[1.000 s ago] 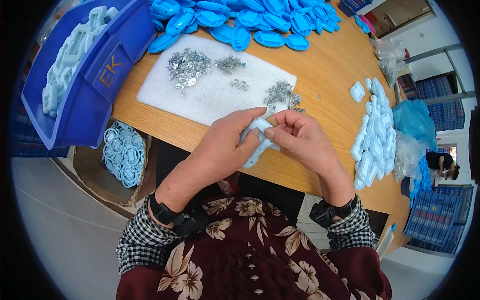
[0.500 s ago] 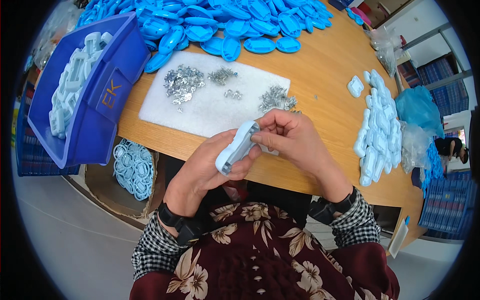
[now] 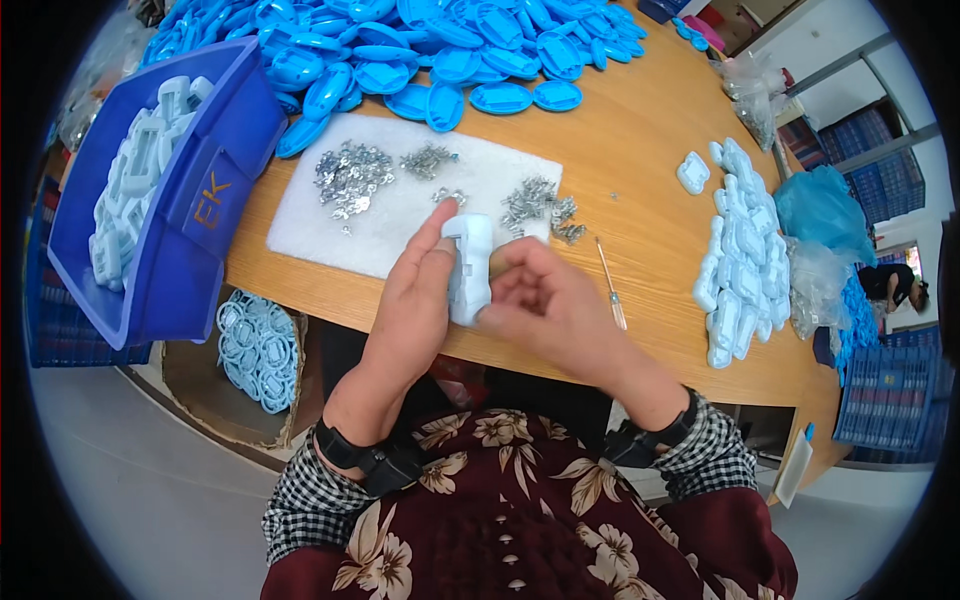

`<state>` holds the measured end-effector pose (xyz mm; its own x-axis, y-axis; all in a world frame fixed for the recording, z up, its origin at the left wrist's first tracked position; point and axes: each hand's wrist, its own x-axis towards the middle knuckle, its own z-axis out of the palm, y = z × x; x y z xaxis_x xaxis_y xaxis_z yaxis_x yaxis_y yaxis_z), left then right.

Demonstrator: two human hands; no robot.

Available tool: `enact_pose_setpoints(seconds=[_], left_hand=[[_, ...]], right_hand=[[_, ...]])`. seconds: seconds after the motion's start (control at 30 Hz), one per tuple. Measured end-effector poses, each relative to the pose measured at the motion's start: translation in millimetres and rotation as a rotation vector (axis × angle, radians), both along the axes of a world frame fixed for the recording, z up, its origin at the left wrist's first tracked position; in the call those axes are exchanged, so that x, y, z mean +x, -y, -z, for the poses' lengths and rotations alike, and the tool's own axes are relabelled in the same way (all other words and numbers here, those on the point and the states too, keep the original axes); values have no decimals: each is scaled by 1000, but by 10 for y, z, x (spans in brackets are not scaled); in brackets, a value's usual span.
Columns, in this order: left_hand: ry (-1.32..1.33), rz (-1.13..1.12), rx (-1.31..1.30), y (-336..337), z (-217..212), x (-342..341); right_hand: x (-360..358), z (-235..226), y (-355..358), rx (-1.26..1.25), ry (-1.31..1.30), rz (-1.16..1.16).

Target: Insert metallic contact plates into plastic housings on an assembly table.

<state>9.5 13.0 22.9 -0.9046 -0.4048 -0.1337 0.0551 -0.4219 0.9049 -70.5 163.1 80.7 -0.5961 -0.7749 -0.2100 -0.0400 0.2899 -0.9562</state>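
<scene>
A pale blue plastic casing (image 3: 473, 262) with a wavy outline stands nearly upright above the front edge of the white foam mat (image 3: 310, 230). My left hand (image 3: 410, 300) grips it from the left, thumb against its open, recessed side. On its right, my right hand (image 3: 545, 310) has curled fingers against the casing's edge and the thumb near its lower end. Whether a small part is between those fingers is hidden. Behind the hands, small metal pieces (image 3: 352, 178) lie in several heaps on the mat. A screwdriver (image 3: 612, 290) with a clear handle rests right of my right hand.
Bright blue oval shells (image 3: 455, 65) are heaped at the far side. To the left stands a blue bin (image 3: 200, 215) of pale casings, with a cardboard box (image 3: 185, 385) of pale rings below. More pale casings (image 3: 745, 260) are piled right. Another person (image 3: 893, 287) is at far right.
The casing has been turned from a slant to nearly upright. My right hand has shifted from its upper end to its right side. The screwdriver, earlier not visible, now shows on the table.
</scene>
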Motion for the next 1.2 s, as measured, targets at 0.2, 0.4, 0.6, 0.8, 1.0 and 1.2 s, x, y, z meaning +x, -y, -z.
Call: enact_pose_setpoints(seconds=[0.2, 0.4, 0.6, 0.8, 1.0, 1.2], left_hand=[[-103, -48, 295, -37, -204, 42], [-111, 135, 411, 158, -150, 197], [-44, -62, 283, 404, -77, 231], [-11, -33, 208, 371, -8, 186], [15, -39, 161, 333, -16, 197], [7, -25, 159, 336, -18, 199]], right_hand=[[-30, 182, 47, -189, 118, 14], [-133, -54, 2, 63, -71, -1], [-1073, 62, -263, 308, -807, 72], [-1264, 90, -263, 426, -968, 47], [-1122, -6, -313, 516, -788, -31], [-894, 153, -418, 381, -797, -150]])
